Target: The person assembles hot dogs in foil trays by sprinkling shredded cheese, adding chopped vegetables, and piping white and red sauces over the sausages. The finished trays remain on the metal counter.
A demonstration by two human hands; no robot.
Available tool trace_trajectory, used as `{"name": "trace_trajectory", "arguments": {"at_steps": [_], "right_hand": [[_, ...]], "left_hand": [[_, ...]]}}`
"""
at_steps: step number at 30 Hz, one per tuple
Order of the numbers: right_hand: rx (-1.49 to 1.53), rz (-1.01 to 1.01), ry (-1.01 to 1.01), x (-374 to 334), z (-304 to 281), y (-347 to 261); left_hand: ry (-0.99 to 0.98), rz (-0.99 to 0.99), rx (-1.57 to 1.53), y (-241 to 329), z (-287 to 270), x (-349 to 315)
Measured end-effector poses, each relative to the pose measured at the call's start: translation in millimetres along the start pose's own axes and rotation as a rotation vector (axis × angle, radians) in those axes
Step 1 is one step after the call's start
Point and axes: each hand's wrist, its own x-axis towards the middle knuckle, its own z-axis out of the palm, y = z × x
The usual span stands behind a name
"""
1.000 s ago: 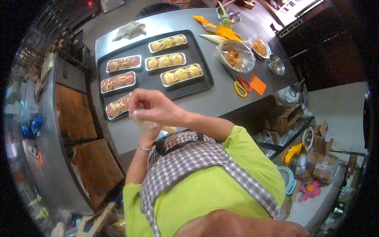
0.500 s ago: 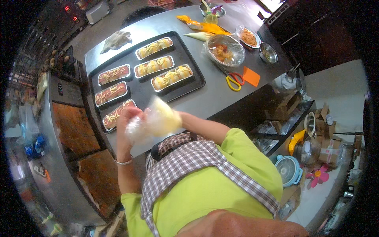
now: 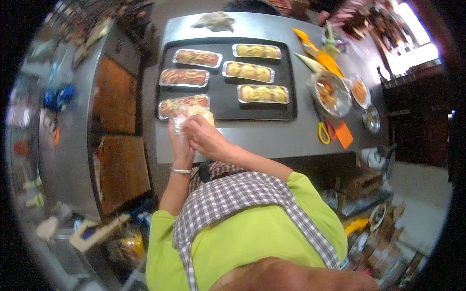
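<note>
A plastic piping bag (image 3: 206, 114) with pale yellow filling is between my hands, just over the near edge of the black baking tray (image 3: 224, 112). My left hand (image 3: 181, 141) grips its crumpled clear end. Close beside it, my right hand (image 3: 204, 136) has its fingers closed on the same plastic. The bag's tip is hidden. On the tray, foil-cased loaves lie in two columns. Beyond my hands is a reddish-brown loaf (image 3: 167, 107) with thin yellow strips, partly covered by them. A loaf topped with pale yellow rounds (image 3: 262, 94) lies in the right column.
Right of the tray are a plastic-lined bowl (image 3: 342, 99), scissors (image 3: 324, 133), an orange scraper (image 3: 344, 135), a plate of orange-brown food (image 3: 359, 92) and a small metal bowl (image 3: 372, 120). A grey cloth (image 3: 213, 22) lies at the table's far edge. A steel counter with wooden panels (image 3: 124, 167) stands left.
The view has turned, shifting the tray rightward in the picture. My right hand now shows beside my left at the bag's clear end; before, the bag hid it.
</note>
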Motion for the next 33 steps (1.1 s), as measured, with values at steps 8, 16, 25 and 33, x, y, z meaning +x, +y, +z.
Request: {"name": "trace_trajectory", "arguments": {"at_steps": [8, 16, 25, 33], "right_hand": [[0.148, 0.046, -0.174, 32.8, 73.2, 30.6], [0.214, 0.203, -0.411, 80.1, 165.6, 38.5], [0.459, 0.715, -0.552, 225.2, 386.1, 102.6], [0.048, 0.024, -0.242, 324.2, 699.4, 285.5]], "left_hand": [[0.246, 0.073, 0.132, 16.2, -77.4, -23.6], [0.165, -0.266, -0.015, 87.1, -156.7, -6.3], [0.572, -0.039, 0.971, 98.5, -366.2, 89.9], [0.782, -0.158, 0.739, 119.0, -497.3, 169.0]]}}
